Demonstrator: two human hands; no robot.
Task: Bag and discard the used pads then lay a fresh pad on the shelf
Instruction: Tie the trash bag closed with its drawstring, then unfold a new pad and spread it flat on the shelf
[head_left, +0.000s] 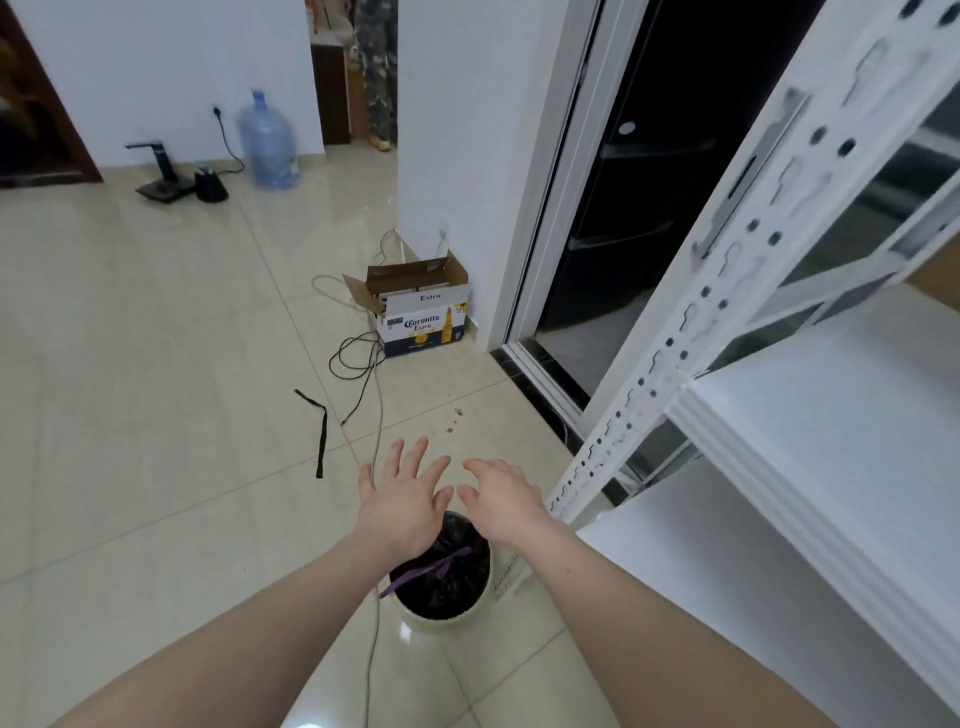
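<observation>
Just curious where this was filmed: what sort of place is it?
Probably a room in a home or small flat: tiled floor, a water jug by the wall, a beer carton, a white metal shelf.

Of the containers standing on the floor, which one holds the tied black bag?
The pale round bin under the hands, beside the white shelf; its black bag is knotted with purple ties. The Coronita box stands open farther off.

left hand (402, 501) — fingers spread, empty | right hand (501, 499) — relaxed, empty | forearms extended forward

Glossy cream floor tiles (156, 364), white walls (156, 62)
</observation>
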